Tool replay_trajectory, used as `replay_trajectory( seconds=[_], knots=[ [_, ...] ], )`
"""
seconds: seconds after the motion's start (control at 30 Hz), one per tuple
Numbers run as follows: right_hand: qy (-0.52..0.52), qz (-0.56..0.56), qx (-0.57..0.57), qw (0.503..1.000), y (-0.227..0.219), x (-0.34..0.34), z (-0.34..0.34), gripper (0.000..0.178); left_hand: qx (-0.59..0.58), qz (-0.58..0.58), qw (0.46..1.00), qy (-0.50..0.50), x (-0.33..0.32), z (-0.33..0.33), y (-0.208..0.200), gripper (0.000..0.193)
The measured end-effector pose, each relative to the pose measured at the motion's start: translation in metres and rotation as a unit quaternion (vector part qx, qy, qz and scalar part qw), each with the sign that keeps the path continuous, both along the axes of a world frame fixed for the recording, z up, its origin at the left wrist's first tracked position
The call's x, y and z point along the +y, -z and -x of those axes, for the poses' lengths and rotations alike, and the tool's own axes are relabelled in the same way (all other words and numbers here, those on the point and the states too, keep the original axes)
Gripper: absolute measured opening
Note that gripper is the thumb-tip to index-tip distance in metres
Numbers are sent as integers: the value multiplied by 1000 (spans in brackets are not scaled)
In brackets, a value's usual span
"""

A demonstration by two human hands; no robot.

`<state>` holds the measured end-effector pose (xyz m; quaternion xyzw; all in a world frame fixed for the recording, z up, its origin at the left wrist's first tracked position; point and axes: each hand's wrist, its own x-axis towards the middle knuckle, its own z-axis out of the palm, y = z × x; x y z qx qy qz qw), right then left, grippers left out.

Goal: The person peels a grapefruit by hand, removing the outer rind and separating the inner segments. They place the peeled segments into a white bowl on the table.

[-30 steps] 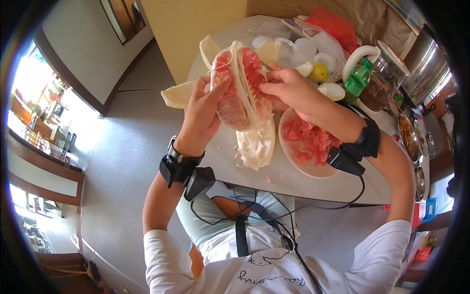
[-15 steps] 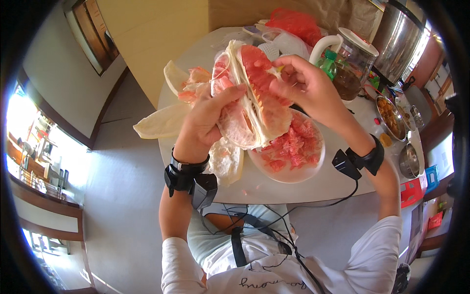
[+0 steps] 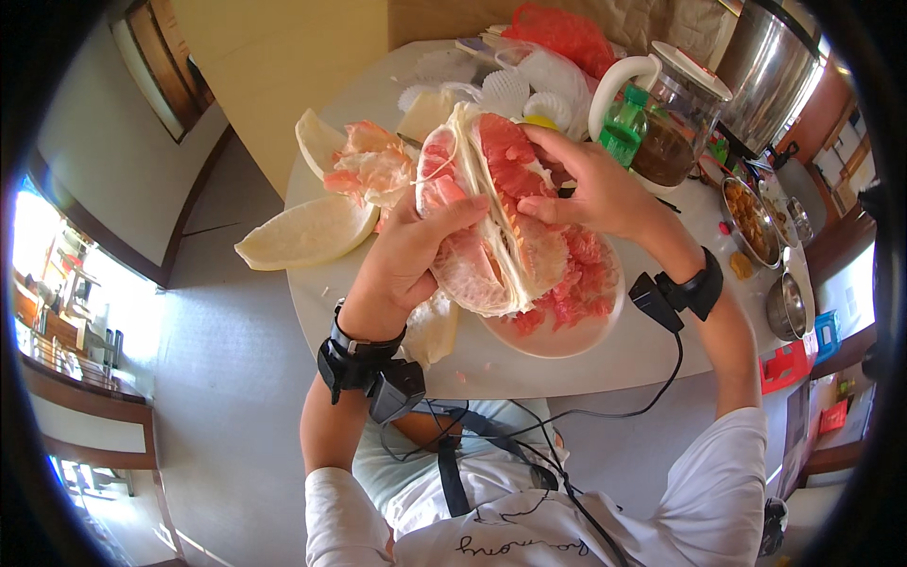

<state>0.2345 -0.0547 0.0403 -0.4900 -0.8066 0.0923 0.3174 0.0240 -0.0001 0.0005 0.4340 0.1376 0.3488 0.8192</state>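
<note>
A peeled pomelo (image 3: 524,241) with pink flesh and white pith is held up over the table, a split running down its middle. My left hand (image 3: 402,250) grips its left side, thumb lying across the front near the split. My right hand (image 3: 600,189) closes on the upper right side, thumb on the flesh and fingers partly hidden behind it. Below and partly covered by the fruit, a white plate (image 3: 553,350) holds loose pink pulp (image 3: 593,300). Thick rind pieces (image 3: 307,234) and pinkish membrane scraps (image 3: 368,163) lie to the left.
Behind my right hand stand a green bottle (image 3: 624,132) and a glass pitcher (image 3: 671,151) of brown liquid. A red plastic bag (image 3: 572,36) and white foam nets (image 3: 505,92) lie at the back. Farther right are a dish of orange food (image 3: 749,215) and a steel bowl (image 3: 785,307).
My right hand has gone from pinching at the upper right of the pomelo to gripping its side. The fruit now sits slightly lower in view, and the view itself has shifted.
</note>
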Motion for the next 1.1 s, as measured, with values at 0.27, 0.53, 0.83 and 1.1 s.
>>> replay_trajectory(
  seconds=[0.27, 0.53, 0.83, 1.1],
  knots=[
    [107, 91, -136, 981, -17, -12, 18, 71, -12, 7, 1000, -20, -7, -4, 5, 39],
    [146, 62, -108, 981, -9, -4, 25, 58, 17, -8, 999, -50, -9, -5, 4, 36],
    [103, -81, -31, 991, 7, -17, 13, 32, 2, 46, 998, -40, -5, -2, 4, 34],
    [115, 76, 276, 951, 9, -25, 4, 20, 3, 62, 998, 9, -5, 4, -5, 35]
  ],
)
